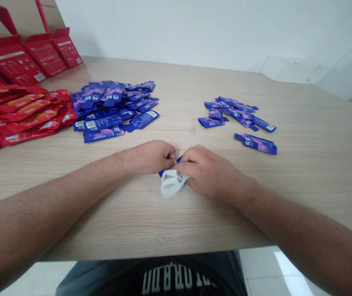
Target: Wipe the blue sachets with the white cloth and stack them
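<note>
Near the middle of the table, my left hand is closed on the left end of a blue sachet. My right hand is closed on a white cloth, pressed against the same sachet. Most of that sachet is hidden under my fingers and the cloth. To the right lies a single blue sachet with a pink-purple print. Behind it is a small loose pile of blue sachets. A bigger heap of blue sachets lies beyond my left hand.
Red pouches are stacked at the far left, touching the bigger blue heap. Behind them stand open red boxes. A white wall borders the wooden table at the back, and the table's front edge runs close to my body.
</note>
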Motion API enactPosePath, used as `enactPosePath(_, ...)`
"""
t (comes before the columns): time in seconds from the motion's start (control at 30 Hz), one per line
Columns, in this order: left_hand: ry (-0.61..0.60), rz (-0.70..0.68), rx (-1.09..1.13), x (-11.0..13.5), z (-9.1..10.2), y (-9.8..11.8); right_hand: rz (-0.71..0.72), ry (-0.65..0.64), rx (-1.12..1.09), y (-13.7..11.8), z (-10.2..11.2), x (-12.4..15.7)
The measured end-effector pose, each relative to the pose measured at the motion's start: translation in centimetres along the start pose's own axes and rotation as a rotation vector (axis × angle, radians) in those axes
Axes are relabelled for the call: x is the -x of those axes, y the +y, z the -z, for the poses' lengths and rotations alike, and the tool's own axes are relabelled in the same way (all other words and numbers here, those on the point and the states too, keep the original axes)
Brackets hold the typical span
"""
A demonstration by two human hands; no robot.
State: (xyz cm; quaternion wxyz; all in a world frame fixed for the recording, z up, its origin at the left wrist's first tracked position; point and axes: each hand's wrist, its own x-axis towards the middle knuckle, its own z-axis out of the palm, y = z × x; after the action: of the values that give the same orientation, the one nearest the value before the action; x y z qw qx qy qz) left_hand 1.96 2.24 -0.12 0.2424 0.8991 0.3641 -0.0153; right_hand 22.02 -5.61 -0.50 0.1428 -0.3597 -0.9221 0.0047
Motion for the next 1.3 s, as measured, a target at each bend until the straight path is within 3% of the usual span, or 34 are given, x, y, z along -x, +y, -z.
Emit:
enactPosePath(0.1,0.002,-0.014,0.007,0.1,0.0,0.0,0.061,-0.023,-0.035,0.1,-0.1,0.0)
enactPosePath(0.2,0.023,-0.006,0.000,0.2,-0.2,-0.1,-0.089,-0.022,-0.031,0.8,0.0,0.3)
enactPosePath(0.27,0.028,-0.011,0.005,0.2,-0.3,-0.1,-0.115,-0.022,-0.021,0.6,0.0,0.3)
enactPosePath(0.4,0.022,-0.024,0.029,0.3,-0.4,-0.1,0.070,-0.078,-0.100,0.0,-0.3,0.3)
enactPosePath(0.47,0.024,-0.021,0.039,0.3,-0.3,-0.1,0.013,-0.015,-0.103,1.3,-0.5,0.5)
enactPosePath(0.6,0.054,0.010,0.068,0.7,0.9,-0.5,-0.163,0.137,-0.074,6.3,-0.5,1.3)
enactPosePath(0.7,0.180,0.063,0.064,1.4,3.0,-1.5,-0.204,0.216,-0.046,8.4,-0.6,1.8)
enactPosePath(0.87,0.449,0.252,-0.105,2.9,7.7,-5.2,-0.173,0.213,-0.083,7.6,-0.9,1.7)
enactPosePath(1.0,0.442,0.405,-0.386,2.7,10.5,-8.7,-0.156,0.177,-0.098,7.1,-1.0,1.4)
enactPosePath(1.13,0.504,0.524,-0.494,1.8,11.2,-10.9,-0.144,0.154,-0.106,7.4,-1.1,1.3)
enactPosePath(1.3,0.663,0.589,-0.573,1.3,9.6,-10.7,-0.118,0.186,-0.143,7.5,-1.1,1.4)
